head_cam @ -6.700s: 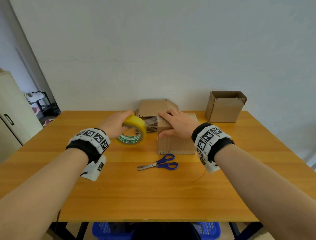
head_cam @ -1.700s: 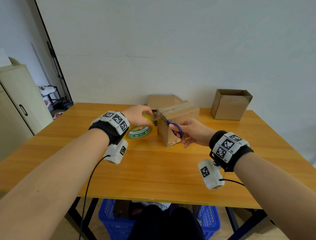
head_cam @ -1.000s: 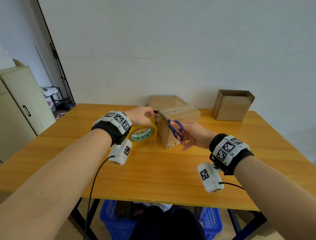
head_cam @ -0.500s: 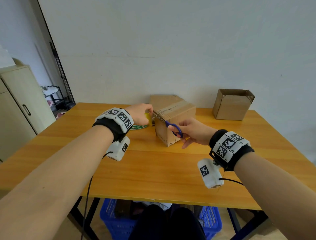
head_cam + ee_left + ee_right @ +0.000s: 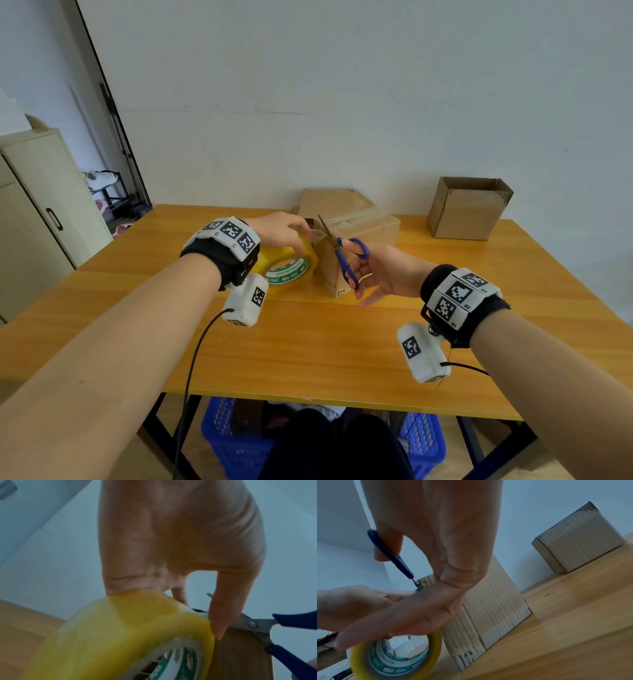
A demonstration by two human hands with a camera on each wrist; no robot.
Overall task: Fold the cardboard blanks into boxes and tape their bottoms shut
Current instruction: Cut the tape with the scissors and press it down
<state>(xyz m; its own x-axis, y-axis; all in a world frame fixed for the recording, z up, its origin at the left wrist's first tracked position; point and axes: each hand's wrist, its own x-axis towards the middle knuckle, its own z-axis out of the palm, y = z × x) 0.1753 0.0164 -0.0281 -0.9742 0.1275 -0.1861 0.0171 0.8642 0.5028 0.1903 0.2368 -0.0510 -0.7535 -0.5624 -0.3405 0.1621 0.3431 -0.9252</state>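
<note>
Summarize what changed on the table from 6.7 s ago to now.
The right hand left the box top and picked up the scissors from the table; their blades are now open at the tape stretched between the roll and the box, which has turned corner-on. The left hand holds the roll as before. The open box at the back right stayed put.

Wooden worktop; blue basket beneath it; pale cabinet at left; white wall behind.

head looks down; wrists close, all sharing tape roll
</note>
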